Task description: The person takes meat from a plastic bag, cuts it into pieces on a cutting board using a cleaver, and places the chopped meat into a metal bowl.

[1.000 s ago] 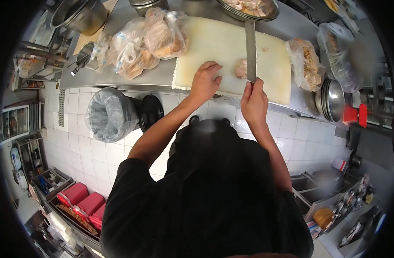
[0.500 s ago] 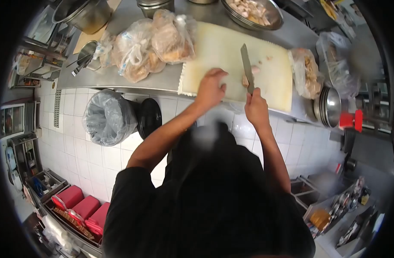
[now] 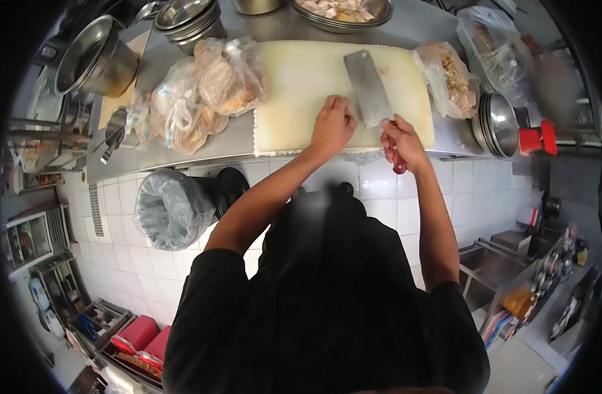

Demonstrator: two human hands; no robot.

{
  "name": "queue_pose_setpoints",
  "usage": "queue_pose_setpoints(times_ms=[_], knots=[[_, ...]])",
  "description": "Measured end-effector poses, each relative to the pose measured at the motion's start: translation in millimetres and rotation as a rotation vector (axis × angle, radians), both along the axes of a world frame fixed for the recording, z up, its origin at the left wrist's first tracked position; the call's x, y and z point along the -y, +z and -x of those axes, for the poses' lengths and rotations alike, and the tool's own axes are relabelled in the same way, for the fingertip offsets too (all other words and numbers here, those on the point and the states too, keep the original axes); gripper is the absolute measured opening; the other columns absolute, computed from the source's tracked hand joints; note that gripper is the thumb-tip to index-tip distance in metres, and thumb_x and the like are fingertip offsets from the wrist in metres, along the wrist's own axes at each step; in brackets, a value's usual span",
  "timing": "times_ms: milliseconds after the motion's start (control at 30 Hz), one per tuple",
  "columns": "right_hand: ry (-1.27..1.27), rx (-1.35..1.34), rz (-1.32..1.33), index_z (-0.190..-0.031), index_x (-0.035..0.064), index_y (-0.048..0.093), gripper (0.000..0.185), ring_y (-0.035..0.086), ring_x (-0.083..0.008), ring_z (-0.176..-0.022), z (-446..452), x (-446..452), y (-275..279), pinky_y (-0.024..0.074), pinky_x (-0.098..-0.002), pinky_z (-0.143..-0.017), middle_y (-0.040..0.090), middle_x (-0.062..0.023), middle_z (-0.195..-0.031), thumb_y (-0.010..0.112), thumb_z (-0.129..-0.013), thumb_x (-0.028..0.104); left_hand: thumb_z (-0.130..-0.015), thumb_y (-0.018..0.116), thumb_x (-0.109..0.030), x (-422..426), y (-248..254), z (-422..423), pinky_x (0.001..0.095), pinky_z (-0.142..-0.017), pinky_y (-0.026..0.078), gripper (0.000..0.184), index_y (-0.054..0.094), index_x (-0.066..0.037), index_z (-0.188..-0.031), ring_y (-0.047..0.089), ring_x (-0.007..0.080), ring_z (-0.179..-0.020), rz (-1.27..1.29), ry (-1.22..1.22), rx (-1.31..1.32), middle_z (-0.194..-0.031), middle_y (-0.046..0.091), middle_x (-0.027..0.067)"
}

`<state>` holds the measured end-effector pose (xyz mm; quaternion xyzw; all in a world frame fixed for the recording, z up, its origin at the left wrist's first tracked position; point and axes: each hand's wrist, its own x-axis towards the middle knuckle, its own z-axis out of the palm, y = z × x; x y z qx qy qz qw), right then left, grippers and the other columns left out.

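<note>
In my right hand (image 3: 404, 143) is the handle of a cleaver (image 3: 368, 88), its broad blade lying over the white cutting board (image 3: 291, 85) with the flat side facing up. My left hand (image 3: 335, 123) is closed, fingers curled together just left of the blade. Whether it pinches anything is hidden. A few small scraps (image 3: 383, 69) lie on the board right of the blade. Beyond the board stands a metal bowl (image 3: 340, 25) of pale cut meat pieces.
Tied plastic bags (image 3: 182, 108) sit left of the board; a clear bag of light brown pieces (image 3: 452, 82) lies right. Stacked steel bowls (image 3: 498, 125) and a red object (image 3: 538, 139) are farther right. A lined bin (image 3: 173, 210) stands on the floor at left.
The cleaver has turned from edge-on to show its broad face. The small meat pieces beside the blade are no longer visible. My left hand's fingers have drawn together nearer the blade, and the view has shifted.
</note>
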<state>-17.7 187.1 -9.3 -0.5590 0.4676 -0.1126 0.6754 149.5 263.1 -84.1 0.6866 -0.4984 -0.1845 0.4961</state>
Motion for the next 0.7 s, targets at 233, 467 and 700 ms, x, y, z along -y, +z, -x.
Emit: queue_pose_setpoints(times_ms=[233, 467, 700], knots=[[-0.272, 0.04, 0.1, -0.087, 0.008, 0.044, 0.025, 0.046, -0.0132, -0.041, 49, 10, 25, 0.0379, -0.0269, -0.035, 0.048, -0.0037, -0.061, 0.055, -0.095, 0.029, -0.07, 0.074, -0.032, 45, -40, 24, 0.0526, -0.098, 0.033, 0.082, 0.035, -0.004, -0.137, 0.035, 0.0452, -0.121, -0.047, -0.047, 0.129, -0.139, 0.031, 0.0263], [-0.189, 0.038, -0.124, -0.091, 0.0097, 0.047, 0.019, 0.046, -0.0141, -0.039, 88, 3, -26, 0.038, -0.0282, -0.034, 0.048, -0.0028, -0.06, 0.055, -0.095, 0.027, -0.074, 0.071, -0.034, 81, -34, 34, 0.0515, -0.103, 0.028, 0.075, 0.039, -0.001, -0.134, 0.036, 0.0423, -0.124, -0.038, 0.144, 0.286, -0.134, 0.04, 0.0242], [0.067, 0.162, -0.243, -0.093, 0.0077, 0.045, 0.017, 0.042, -0.0141, -0.034, 64, 9, -36, 0.0339, -0.0299, -0.031, 0.047, -0.003, -0.058, 0.051, -0.097, 0.024, -0.077, 0.07, -0.021, 95, -47, 24, 0.04, -0.093, 0.042, 0.039, 0.063, 0.001, -0.108, 0.056, 0.0316, -0.107, -0.053, 0.255, 0.158, -0.106, 0.064, 0.0176]])
